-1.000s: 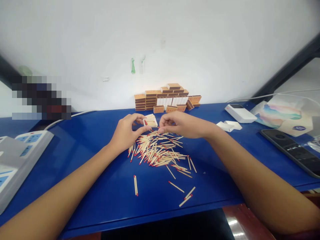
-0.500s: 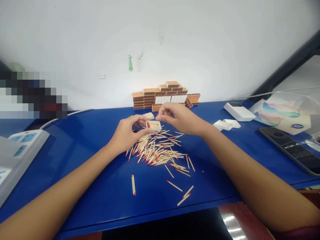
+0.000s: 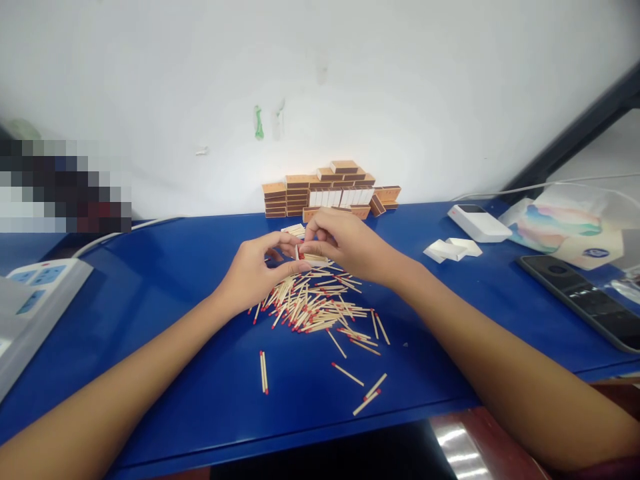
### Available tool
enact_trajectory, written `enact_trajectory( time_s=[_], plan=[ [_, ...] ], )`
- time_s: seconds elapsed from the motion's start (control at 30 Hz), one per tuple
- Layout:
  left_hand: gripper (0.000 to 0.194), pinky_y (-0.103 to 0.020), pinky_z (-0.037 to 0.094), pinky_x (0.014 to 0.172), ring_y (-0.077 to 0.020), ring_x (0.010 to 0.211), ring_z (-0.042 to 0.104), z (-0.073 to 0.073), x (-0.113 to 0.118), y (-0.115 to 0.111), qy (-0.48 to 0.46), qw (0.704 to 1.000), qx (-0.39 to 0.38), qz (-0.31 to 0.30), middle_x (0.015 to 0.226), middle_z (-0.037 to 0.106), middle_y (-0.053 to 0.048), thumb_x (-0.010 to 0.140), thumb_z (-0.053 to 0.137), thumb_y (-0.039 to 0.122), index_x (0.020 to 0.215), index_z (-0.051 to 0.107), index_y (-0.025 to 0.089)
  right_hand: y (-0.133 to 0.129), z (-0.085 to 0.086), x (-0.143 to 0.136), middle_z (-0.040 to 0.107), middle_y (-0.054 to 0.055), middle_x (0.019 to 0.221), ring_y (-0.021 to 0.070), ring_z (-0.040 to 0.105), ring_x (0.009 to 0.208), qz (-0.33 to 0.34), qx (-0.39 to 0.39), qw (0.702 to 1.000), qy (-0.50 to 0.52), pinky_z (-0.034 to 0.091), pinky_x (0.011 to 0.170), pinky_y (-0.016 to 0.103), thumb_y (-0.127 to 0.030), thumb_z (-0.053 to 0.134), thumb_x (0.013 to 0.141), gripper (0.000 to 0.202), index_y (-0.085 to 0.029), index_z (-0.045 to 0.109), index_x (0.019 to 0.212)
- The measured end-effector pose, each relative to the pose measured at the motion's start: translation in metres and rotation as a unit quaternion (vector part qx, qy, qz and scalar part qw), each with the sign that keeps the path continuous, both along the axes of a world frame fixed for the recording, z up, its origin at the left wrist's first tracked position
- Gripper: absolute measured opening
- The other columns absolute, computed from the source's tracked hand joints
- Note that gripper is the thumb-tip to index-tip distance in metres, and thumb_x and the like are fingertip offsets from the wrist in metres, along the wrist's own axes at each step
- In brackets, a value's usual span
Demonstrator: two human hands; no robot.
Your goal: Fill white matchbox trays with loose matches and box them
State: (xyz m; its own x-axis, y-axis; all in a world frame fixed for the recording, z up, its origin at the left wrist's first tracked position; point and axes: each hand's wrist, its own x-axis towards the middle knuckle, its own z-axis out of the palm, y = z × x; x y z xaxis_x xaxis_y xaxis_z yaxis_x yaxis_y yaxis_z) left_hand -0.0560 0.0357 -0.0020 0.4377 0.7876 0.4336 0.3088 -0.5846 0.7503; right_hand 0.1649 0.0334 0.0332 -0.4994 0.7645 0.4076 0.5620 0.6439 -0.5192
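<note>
My left hand (image 3: 257, 268) grips a small white matchbox tray (image 3: 319, 263) by its left end, thumb in front and fingers behind. Red-tipped matches lie inside it. Over that tray my right hand (image 3: 336, 241) is closed in a pinch at the tray's left end, with red match heads at the fingertips. How many matches it pinches is hidden. Below both hands spreads a loose pile of matches (image 3: 310, 307) on the blue table (image 3: 200, 373). Just behind the held tray lies another bundle of matches (image 3: 293, 230), partly covered by my hands.
Stacked matchboxes (image 3: 297, 193) stand against the wall. To the right are folded white pieces (image 3: 453, 249), a white device (image 3: 479, 223), a phone (image 3: 575, 293) and a plastic packet (image 3: 565, 223). A grey-white machine (image 3: 45, 300) sits left. Several stray matches (image 3: 263, 372) lie near the front edge.
My right hand has come down and left, from above the tray to its inside, and now covers part of it. My left hand still holds the tray, which has shifted slightly.
</note>
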Motion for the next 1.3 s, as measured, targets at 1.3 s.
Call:
enact_trajectory(
  time_s=[1.3],
  plan=[
    [0.033, -0.030, 0.059, 0.076, -0.0174, 0.085, 0.070, -0.003, -0.003, 0.003, -0.008, 0.999, 0.021, 0.041, 0.096, 0.076, -0.004, 0.084, 0.086, 0.035, 0.110, 0.075, 0.019, 0.003, 0.001, 0.006, 0.059, 0.001, 0.080, 0.0148, 0.049, 0.071, -0.012, -0.030, 0.999, -0.029, 0.036, 0.068, 0.031, -0.027, 0.065, 0.098, 0.014, -0.019, 0.063, 0.087]
  ],
)
